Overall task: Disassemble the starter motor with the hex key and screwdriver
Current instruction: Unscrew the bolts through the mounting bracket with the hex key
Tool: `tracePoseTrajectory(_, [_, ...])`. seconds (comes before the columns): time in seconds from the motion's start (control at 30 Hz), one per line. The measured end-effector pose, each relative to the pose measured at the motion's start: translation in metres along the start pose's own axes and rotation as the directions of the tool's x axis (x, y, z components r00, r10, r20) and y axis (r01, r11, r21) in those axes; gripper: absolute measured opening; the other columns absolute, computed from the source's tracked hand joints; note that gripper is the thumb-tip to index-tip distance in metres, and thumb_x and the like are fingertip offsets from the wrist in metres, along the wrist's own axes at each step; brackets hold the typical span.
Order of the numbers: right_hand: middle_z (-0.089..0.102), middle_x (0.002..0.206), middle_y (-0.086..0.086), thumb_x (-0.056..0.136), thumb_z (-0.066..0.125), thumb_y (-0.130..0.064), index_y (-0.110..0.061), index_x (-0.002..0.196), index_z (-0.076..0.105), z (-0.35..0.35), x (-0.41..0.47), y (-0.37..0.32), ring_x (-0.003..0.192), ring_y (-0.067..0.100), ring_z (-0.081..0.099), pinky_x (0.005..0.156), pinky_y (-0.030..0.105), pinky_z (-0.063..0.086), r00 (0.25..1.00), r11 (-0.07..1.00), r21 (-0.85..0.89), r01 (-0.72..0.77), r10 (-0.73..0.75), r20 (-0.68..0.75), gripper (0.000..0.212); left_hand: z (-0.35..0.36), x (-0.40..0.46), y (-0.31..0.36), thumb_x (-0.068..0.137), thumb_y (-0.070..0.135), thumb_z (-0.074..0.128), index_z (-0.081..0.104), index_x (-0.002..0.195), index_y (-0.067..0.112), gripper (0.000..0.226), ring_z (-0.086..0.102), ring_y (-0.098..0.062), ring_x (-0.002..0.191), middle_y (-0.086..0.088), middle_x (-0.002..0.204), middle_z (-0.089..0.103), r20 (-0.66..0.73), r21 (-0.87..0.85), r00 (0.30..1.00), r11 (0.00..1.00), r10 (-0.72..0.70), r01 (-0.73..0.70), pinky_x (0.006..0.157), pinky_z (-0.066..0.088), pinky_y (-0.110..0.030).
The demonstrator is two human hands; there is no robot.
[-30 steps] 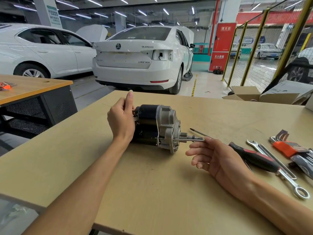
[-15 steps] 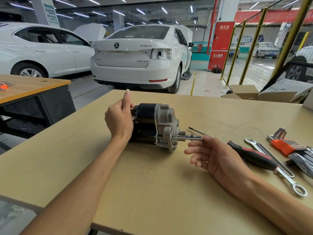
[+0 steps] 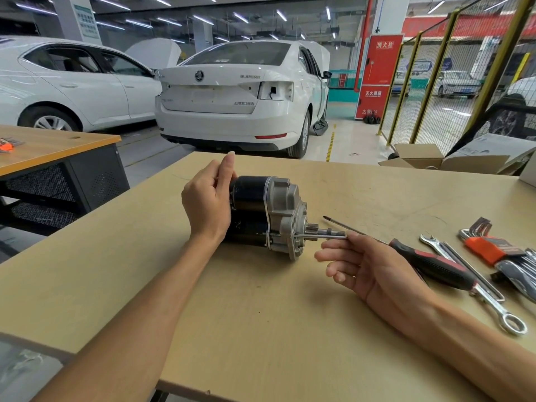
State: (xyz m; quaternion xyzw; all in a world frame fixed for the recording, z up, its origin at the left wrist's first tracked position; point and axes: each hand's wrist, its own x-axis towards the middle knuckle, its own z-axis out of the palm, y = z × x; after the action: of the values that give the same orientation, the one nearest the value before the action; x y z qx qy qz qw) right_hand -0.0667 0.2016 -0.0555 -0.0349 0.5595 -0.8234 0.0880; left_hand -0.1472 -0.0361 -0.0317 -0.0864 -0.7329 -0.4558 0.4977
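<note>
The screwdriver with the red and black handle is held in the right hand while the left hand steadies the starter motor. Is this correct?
Not quite. In the head view the screwdriver lies on the table; the right hand pinches a long thin bolt at the starter motor. The left hand does steady it.

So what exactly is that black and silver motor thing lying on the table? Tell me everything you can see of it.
The starter motor lies on its side on the light wooden table. Its left part is a glossy black cylinder; its right part is a grey cast-metal housing with a short geared shaft poking out to the right. The left hand holds the black end, thumb up. The right hand pinches a long thin bolt that sticks out of the housing's lower edge.
</note>
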Motion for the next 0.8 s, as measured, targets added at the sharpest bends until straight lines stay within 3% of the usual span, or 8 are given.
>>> tracePoseTrajectory(0.1, [0.073,0.092,0.026,0.106,0.038,-0.021,0.004,0.089,0.071,0.0,0.0,0.0,0.056,0.019,0.067,0.049,0.023,0.054,1.0,1.0,0.008,-0.003,0.003,0.004,0.045,0.0,0.0,0.001,0.099,0.048,0.037,0.058,0.066,0.005,0.058,0.05,-0.022,0.055,-0.003,0.057,0.052,0.065,0.009,0.996,0.998,0.066,-0.066,0.055,0.04,-0.037])
tracePoseTrajectory(0.23, [0.073,0.094,0.026,0.105,0.039,-0.023,-0.002,0.078,0.079,-0.001,-0.001,0.0,0.058,0.02,0.068,0.05,0.024,0.055,1.0,1.0,0.006,-0.009,0.009,0.02,0.052,-0.004,0.0,0.0,0.09,0.074,0.039,0.049,0.076,0.013,0.064,0.045,-0.007,0.056,0.004,0.063,0.047,0.234,-0.07,0.944,0.973,0.232,-0.222,0.055,0.034,-0.019])
tracePoseTrajectory(0.33, [0.073,0.093,0.025,0.105,0.039,-0.023,-0.004,0.077,0.08,0.0,-0.001,0.0,0.057,0.02,0.068,0.05,0.024,0.055,1.0,1.0,0.001,-0.012,0.012,0.024,0.053,-0.008,0.004,-0.005,0.08,0.084,0.044,0.052,0.083,0.001,0.084,0.053,-0.025,0.06,-0.01,0.07,0.056,0.312,-0.037,0.906,0.957,0.285,-0.288,0.055,0.048,-0.033])
tracePoseTrajectory(0.4, [0.073,0.092,0.025,0.105,0.039,-0.022,-0.002,0.08,0.078,0.001,-0.001,0.0,0.057,0.02,0.067,0.05,0.024,0.054,1.0,1.0,0.011,-0.009,0.008,0.01,0.051,-0.008,0.005,-0.004,0.08,0.081,0.05,0.057,0.085,-0.001,0.082,0.054,-0.029,0.07,-0.01,0.078,0.059,0.255,0.027,0.914,0.942,0.316,-0.334,0.063,0.049,-0.042])
tracePoseTrajectory(0.47, [0.074,0.094,0.024,0.105,0.04,-0.022,0.002,0.088,0.073,0.001,0.0,0.0,0.056,0.019,0.067,0.049,0.024,0.054,1.0,1.0,0.02,0.0,0.0,-0.008,0.044,-0.003,0.003,0.003,0.084,0.068,0.06,0.063,0.088,0.0,0.067,0.053,-0.026,0.079,-0.008,0.085,0.062,0.115,0.166,0.904,0.889,0.412,-0.427,0.074,0.043,-0.037])
tracePoseTrajectory(0.57, [0.074,0.098,0.023,0.105,0.042,-0.023,0.002,0.093,0.072,0.001,0.0,-0.001,0.057,0.019,0.067,0.051,0.023,0.055,1.0,1.0,0.02,0.013,-0.013,-0.012,0.041,0.011,-0.009,0.02,0.09,0.041,0.068,0.069,0.087,0.005,0.036,0.055,-0.024,0.084,-0.007,0.09,0.068,0.071,0.23,0.815,0.786,0.575,-0.574,0.079,0.035,-0.035])
tracePoseTrajectory(0.73, [0.073,0.092,0.019,0.099,0.048,-0.025,0.0,0.093,0.073,0.002,-0.002,-0.001,0.057,0.022,0.067,0.05,0.025,0.054,1.0,1.0,0.022,0.021,-0.021,0.002,0.036,0.036,-0.04,0.039,0.087,0.043,0.068,0.076,0.09,0.009,0.035,0.067,-0.03,0.1,-0.009,0.108,0.072,0.385,-0.023,0.566,0.62,0.729,-0.784,0.102,0.044,-0.046])
tracePoseTrajectory(0.8, [0.072,0.094,0.017,0.102,0.046,-0.024,0.003,0.103,0.067,0.002,-0.002,-0.002,0.058,0.024,0.067,0.051,0.026,0.054,1.0,1.0,0.014,0.023,-0.023,0.008,0.035,0.038,-0.041,0.038,0.087,0.037,0.073,0.078,0.083,0.011,0.027,0.068,-0.03,0.095,-0.008,0.105,0.073,0.391,-0.037,0.543,0.602,0.743,-0.798,0.103,0.045,-0.047])
